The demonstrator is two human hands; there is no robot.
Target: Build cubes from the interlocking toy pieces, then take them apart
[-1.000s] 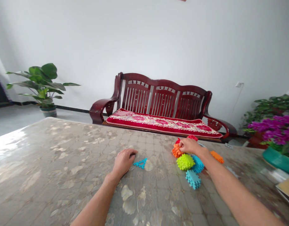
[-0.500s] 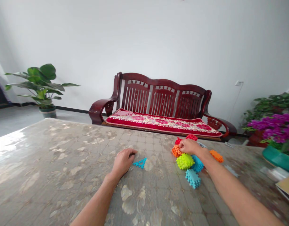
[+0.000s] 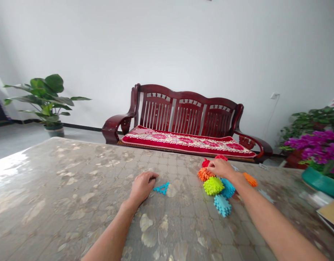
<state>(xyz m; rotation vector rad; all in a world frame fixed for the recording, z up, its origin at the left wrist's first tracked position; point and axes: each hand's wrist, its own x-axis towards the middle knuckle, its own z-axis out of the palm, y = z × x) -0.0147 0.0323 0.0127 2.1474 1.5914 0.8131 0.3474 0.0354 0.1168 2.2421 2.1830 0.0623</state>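
My left hand (image 3: pixel 143 186) rests on the tabletop with its fingers loosely stretched and nothing in it. Close to its fingertips lies a flat blue triangle (image 3: pixel 161 188) made of small toothed plastic pieces. My right hand (image 3: pixel 220 168) is closed in a pinch at the edge of a stack of orange toothed building pieces (image 3: pixel 204 174); its fingertips are partly hidden. Around that hand lie lime-green pieces (image 3: pixel 213 186), blue pieces (image 3: pixel 228 188), light-blue pieces (image 3: pixel 222 205) and red pieces (image 3: pixel 221 157). More orange pieces (image 3: pixel 250 179) lie right of my right wrist.
A patterned cover lies over the table (image 3: pixel 82 203). Pale grey pieces (image 3: pixel 266 196) sit beyond my right forearm. At the right edge stand a teal flowerpot (image 3: pixel 320 182) with purple flowers and a tan box-like item (image 3: pixel 330 214). A wooden bench (image 3: pixel 187 112) stands behind the table.
My right hand has shifted very slightly at the orange stack. The left hand and the blue triangle stay where they were. The view has moved a little.
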